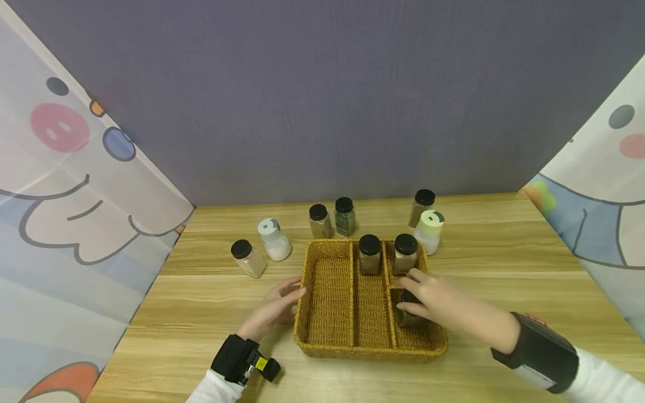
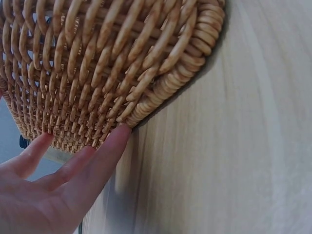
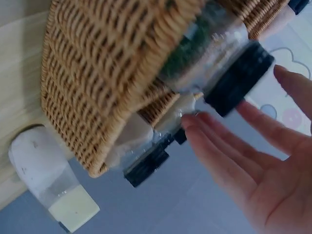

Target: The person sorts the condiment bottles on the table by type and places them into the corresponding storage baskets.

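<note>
A wicker basket (image 1: pixel 327 351) with compartments stands on the table. My left hand (image 1: pixel 274 308) is at its left side; in the left wrist view, straight fingertips touch the woven wall. Above the front right compartment is my right hand (image 1: pixel 428 296), partly covering a black-lidded spice jar (image 1: pixel 407 318). The right wrist view shows green contents in that jar, with the fingers spread about its black lid (image 3: pixel 239 78) and a gap by the thumb. Behind it, a jar (image 1: pixel 405 257) stands in the back right compartment. Another jar (image 1: pixel 370 257) stands at the back of the middle compartment.
Left of the basket are a black-lidded jar (image 1: pixel 249 260) and a white-capped shaker (image 1: pixel 275 240). Two jars, one pale (image 1: pixel 320 223) and one green (image 1: pixel 345 218), stand behind it. At the back right are another jar (image 1: pixel 421 207) and a yellow-capped shaker (image 1: pixel 428 234).
</note>
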`<action>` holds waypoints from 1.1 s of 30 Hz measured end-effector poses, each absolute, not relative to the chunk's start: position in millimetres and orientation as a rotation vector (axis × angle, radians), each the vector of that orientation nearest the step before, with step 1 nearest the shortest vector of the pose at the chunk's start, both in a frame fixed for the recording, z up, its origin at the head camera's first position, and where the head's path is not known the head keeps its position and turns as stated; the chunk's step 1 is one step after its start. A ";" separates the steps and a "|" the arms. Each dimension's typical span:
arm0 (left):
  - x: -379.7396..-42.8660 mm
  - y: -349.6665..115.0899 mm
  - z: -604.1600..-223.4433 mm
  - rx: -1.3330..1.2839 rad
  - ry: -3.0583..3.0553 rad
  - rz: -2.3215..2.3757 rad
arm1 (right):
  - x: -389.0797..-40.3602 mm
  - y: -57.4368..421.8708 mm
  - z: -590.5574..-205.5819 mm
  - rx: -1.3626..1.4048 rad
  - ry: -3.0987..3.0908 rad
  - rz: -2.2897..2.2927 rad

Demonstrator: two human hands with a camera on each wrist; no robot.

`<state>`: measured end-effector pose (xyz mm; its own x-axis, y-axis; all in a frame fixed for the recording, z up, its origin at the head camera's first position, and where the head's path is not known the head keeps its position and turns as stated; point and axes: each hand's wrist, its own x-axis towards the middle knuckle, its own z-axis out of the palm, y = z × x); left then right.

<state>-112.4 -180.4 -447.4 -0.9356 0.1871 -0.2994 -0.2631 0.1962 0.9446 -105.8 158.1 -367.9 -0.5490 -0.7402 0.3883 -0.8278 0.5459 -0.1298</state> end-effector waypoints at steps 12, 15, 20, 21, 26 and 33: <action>-111.5 -180.7 -446.7 -0.076 2.135 1.792 | -126.9 166.9 -337.8 1.257 -2.552 0.477; -111.6 -180.9 -447.0 -0.077 2.137 1.789 | -134.4 171.4 -331.4 1.203 -2.602 0.464; -112.1 -180.9 -447.2 -0.078 2.136 1.787 | -148.0 176.3 -325.8 1.164 -2.650 0.448; -112.2 -181.0 -447.3 -0.079 2.135 1.788 | -151.0 177.0 -325.3 1.161 -2.650 0.441; -112.3 -180.7 -447.0 -0.082 2.123 1.792 | -164.8 182.6 -323.3 1.095 -2.720 0.440; -111.4 -180.5 -447.7 -0.069 2.114 1.794 | -184.7 191.9 -324.3 0.964 -2.871 0.487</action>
